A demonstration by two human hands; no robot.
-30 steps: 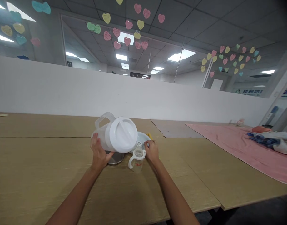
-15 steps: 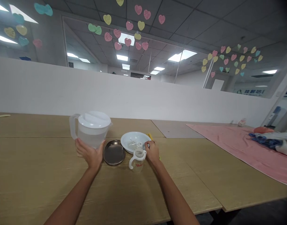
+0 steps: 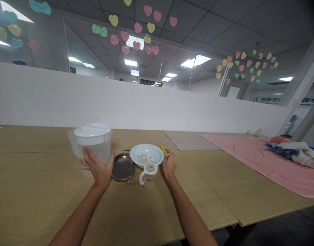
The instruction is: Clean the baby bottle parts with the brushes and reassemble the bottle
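Note:
A translucent plastic pitcher (image 3: 100,145) with a white lid and a side handle is at the left. My left hand (image 3: 99,167) grips its lower body, thumb on the right side and fingers across the front. A round dark metal pan (image 3: 123,167) lies just right of that hand. Beside it sits a white bowl (image 3: 138,148) with small clear and white parts inside. A clear bottle (image 3: 149,177) with white handles and red print stands uncapped before the bowl. My right hand (image 3: 169,164) is curled by the bowl's right rim, fingertips at a yellow object (image 3: 162,149); its grasp is partly hidden.
The wooden table (image 3: 136,212) has seams between its boards. A grey sheet (image 3: 190,140) lies at the back, and a pink cloth (image 3: 239,150) with bundled fabrics (image 3: 290,150) covers the right side. A low white wall (image 3: 136,106) runs behind.
The pitcher has shifted left and turned, and my left hand now sits across its front. My right hand has moved slightly right of the bowl's rim. The view has turned a little.

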